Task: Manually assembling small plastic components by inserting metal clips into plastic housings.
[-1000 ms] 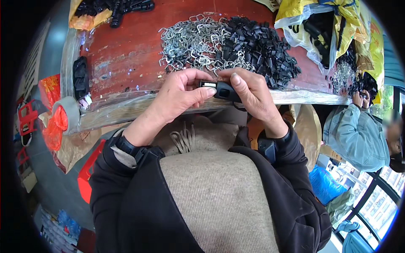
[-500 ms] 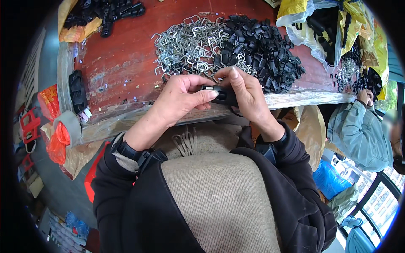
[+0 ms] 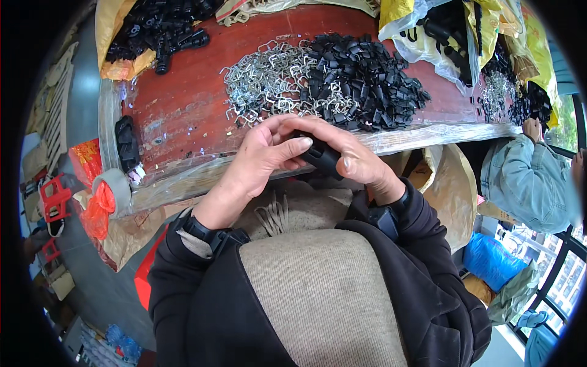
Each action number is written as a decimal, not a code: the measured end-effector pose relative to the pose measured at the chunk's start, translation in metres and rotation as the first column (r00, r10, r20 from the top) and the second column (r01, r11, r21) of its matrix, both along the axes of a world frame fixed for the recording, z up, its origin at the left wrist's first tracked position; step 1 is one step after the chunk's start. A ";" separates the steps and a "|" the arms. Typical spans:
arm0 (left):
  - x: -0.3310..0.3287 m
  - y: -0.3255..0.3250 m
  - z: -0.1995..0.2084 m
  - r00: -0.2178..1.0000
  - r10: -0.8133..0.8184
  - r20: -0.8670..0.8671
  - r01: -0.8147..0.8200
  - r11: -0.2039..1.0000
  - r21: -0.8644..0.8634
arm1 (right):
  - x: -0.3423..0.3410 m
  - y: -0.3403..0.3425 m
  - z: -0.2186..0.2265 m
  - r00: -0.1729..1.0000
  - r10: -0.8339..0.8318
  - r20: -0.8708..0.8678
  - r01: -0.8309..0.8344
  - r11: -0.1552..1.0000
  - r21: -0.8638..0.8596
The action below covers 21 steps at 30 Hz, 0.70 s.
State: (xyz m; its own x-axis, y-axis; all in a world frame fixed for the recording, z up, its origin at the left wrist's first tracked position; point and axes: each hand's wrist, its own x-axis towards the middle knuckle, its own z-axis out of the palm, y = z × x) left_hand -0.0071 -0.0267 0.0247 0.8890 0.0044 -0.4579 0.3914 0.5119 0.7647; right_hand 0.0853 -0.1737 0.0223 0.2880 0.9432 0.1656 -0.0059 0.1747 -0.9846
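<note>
Between my two hands, close to the table's front edge, is a black tubular plastic part [image 3: 323, 158], slanting down to the right. My left hand [image 3: 260, 153] grips its left end, the thumb lying on top near a slot. Curved around the far side and right end, my right hand [image 3: 361, 156] has its fingers against the part, partly hidden. Just beyond them lies a heap of bent silver metal clips [image 3: 260, 79]. Touching that heap on its right is a pile of small black plastic pieces [image 3: 376, 79].
Black fittings [image 3: 162, 43] spill from a yellow bag at the far left. A roll of clear tape [image 3: 116, 186] hangs at the table's left corner beside a dark bundle [image 3: 126, 147]. Plastic bags [image 3: 422, 37] stand far right, near another person's denim sleeve [image 3: 520, 171].
The black part now tilts down to the right, with more of its body showing. My right thumb has come down from its raised position, and my view has shifted slightly.
</note>
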 end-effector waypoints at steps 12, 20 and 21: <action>0.004 0.009 -0.009 0.998 -0.007 -0.061 -0.003 0.987 -0.163 | 0.001 -0.007 -0.022 0.893 -0.303 -0.332 0.291 0.953 -0.085; 0.003 0.009 -0.009 1.000 0.015 -0.005 -0.016 0.993 -0.114 | 0.005 -0.043 -0.012 0.868 -0.493 -0.065 0.487 0.869 -0.085; 0.001 0.010 -0.009 0.999 0.043 0.026 -0.040 0.995 -0.094 | 0.003 -0.056 -0.011 0.838 -0.535 -0.107 0.527 0.845 -0.094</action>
State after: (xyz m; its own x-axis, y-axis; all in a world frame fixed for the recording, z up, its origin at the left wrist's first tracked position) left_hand -0.0059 -0.0163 0.0160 0.9015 0.0001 -0.4327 0.3471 0.5969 0.7234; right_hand 0.0885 -0.2296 0.0117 0.7616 0.6465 0.0447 -0.0513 0.1288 -0.9903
